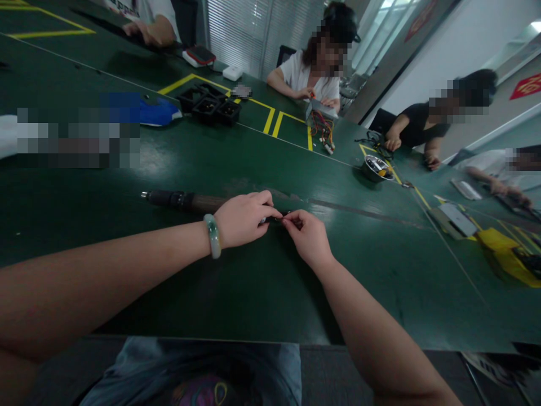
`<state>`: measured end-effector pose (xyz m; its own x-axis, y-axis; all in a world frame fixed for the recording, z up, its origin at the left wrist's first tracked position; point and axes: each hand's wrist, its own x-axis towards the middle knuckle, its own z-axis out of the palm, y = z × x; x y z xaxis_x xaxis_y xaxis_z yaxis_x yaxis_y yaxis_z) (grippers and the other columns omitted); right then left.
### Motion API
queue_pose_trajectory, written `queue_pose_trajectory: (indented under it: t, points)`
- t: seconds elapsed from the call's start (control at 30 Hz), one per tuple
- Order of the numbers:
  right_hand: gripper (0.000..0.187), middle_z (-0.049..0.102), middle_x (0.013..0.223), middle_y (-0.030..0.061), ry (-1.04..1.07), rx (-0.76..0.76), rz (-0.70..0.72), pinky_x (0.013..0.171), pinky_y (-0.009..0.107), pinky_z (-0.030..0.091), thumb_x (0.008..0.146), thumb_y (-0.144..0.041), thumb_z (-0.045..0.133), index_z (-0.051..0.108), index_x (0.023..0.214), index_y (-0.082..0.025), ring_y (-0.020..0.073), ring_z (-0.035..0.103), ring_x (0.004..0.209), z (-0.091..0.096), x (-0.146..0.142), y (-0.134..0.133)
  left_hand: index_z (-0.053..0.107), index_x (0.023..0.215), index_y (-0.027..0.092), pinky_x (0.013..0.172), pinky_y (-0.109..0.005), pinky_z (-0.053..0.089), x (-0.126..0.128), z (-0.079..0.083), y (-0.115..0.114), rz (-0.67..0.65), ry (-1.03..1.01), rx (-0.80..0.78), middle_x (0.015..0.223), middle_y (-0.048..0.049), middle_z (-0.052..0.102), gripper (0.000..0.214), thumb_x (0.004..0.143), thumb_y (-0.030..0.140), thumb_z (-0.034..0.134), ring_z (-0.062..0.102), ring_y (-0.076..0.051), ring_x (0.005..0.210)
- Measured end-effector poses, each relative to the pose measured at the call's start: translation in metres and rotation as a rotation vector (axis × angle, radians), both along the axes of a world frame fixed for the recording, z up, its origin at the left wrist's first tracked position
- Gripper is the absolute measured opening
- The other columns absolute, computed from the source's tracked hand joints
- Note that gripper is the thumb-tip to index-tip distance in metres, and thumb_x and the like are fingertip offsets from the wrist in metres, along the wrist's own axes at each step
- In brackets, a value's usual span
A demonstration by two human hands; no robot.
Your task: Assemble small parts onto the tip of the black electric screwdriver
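A long dark rod lies on the green table, with a black ribbed collar and a silver tip at its left end. My left hand, with a jade-coloured bangle at the wrist, lies over the rod's right part. Its thumb and index finger close around the dark right end. Touching that same end, my right hand pinches with thumb and fingertips. Whatever small piece sits between those fingertips is too small and dark to make out.
Black square parts and a blue item lie beyond my left hand. Across the table, co-workers handle items, including a metal box with coloured wires. A metal bowl holds small parts. A yellow item lies at right.
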<state>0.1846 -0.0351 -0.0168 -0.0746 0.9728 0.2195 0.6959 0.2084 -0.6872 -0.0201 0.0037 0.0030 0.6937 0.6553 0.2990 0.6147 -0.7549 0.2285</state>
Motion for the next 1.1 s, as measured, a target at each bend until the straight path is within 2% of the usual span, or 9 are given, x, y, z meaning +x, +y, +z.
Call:
queue_pose_trajectory:
  t: [0.2,0.3,0.4,0.53,0.77,0.9,0.97,1.0,1.1]
  points:
    - [0.012,0.069,0.087,0.0000,0.083,0.013,-0.055,0.070,0.025,0.048,0.088,-0.030,0.058,0.065,0.092,-0.021,0.0125,0.063,0.076,-0.001,-0.006,-0.002,0.067,0.117,0.027,0.080,-0.032,0.049,0.000,0.000,-0.001,-0.006,-0.003,0.011,0.107,-0.0047,0.057,0.033,0.087,0.026,0.054,0.057,-0.020,0.097]
    - [0.025,0.068,0.087,0.0003,0.049,0.019,-0.073,0.074,0.027,0.049,0.088,-0.026,0.057,0.062,0.112,-0.021,0.0136,0.063,0.079,-0.003,-0.006,0.000,0.067,0.116,0.025,0.081,-0.033,0.049,0.000,-0.001,0.000,-0.012,-0.009,0.015,0.106,-0.0050,0.057,0.032,0.087,0.025,0.054,0.057,-0.020,0.096]
    - [0.037,0.069,0.092,0.0022,-0.077,0.017,-0.053,0.081,0.030,0.048,0.090,-0.022,0.054,0.057,0.127,-0.022,0.0160,0.063,0.086,-0.005,-0.005,0.005,0.067,0.115,0.025,0.081,-0.034,0.049,0.000,-0.002,0.000,-0.014,-0.007,0.016,0.107,-0.0050,0.056,0.032,0.087,0.025,0.054,0.057,-0.020,0.097]
    - [0.029,0.068,0.107,0.0051,-0.220,0.046,-0.006,0.091,0.034,0.046,0.092,-0.021,0.050,0.064,0.117,-0.022,0.0184,0.062,0.099,-0.006,-0.006,0.009,0.066,0.115,0.026,0.081,-0.034,0.049,0.001,-0.001,-0.001,-0.015,0.010,0.023,0.108,-0.0051,0.055,0.031,0.087,0.025,0.053,0.057,-0.020,0.097]
    - [0.019,0.069,0.101,0.0035,-0.231,0.044,-0.021,0.087,0.033,0.045,0.092,-0.021,0.052,0.067,0.104,-0.021,0.0185,0.061,0.096,-0.005,-0.006,0.010,0.057,0.123,0.025,0.078,-0.033,0.049,0.002,0.001,-0.006,0.017,0.038,0.024,0.109,-0.0063,0.055,0.036,0.088,0.025,0.053,0.058,-0.020,0.093]
    - [0.019,0.069,0.101,0.0043,-0.238,0.042,-0.040,0.087,0.033,0.045,0.091,-0.020,0.053,0.067,0.104,-0.021,0.0187,0.061,0.095,-0.005,-0.007,0.009,0.053,0.124,0.018,0.090,-0.038,0.047,0.005,0.004,-0.013,0.003,-0.040,0.078,0.122,-0.0099,0.056,0.036,0.088,0.023,0.052,0.053,-0.024,0.112]
    - [0.020,0.069,0.101,0.0049,-0.240,0.034,-0.045,0.086,0.032,0.045,0.091,-0.019,0.052,0.067,0.103,-0.021,0.0186,0.061,0.094,-0.003,-0.008,0.008,0.056,0.117,0.017,0.094,-0.039,0.045,0.005,0.008,-0.018,-0.080,-0.080,0.106,0.123,-0.0106,0.057,0.029,0.089,0.021,0.050,0.051,-0.025,0.117]
    - [0.020,0.069,0.101,0.0052,-0.236,0.023,-0.050,0.085,0.032,0.045,0.091,-0.019,0.051,0.067,0.103,-0.021,0.0185,0.061,0.093,-0.003,-0.008,0.008,0.057,0.113,0.018,0.092,-0.038,0.045,0.005,0.009,-0.021,-0.167,-0.071,0.102,0.119,-0.0094,0.059,0.026,0.089,0.021,0.048,0.053,-0.023,0.113]
    - [0.020,0.069,0.102,0.0057,-0.215,-0.024,-0.091,0.086,0.032,0.044,0.091,-0.021,0.052,0.068,0.104,-0.021,0.0181,0.062,0.093,0.000,0.000,0.009,0.062,0.099,0.023,0.075,-0.031,0.047,0.003,0.008,-0.029,-0.548,0.056,0.004,0.096,-0.0023,0.065,0.017,0.088,0.021,0.050,0.060,-0.017,0.087]
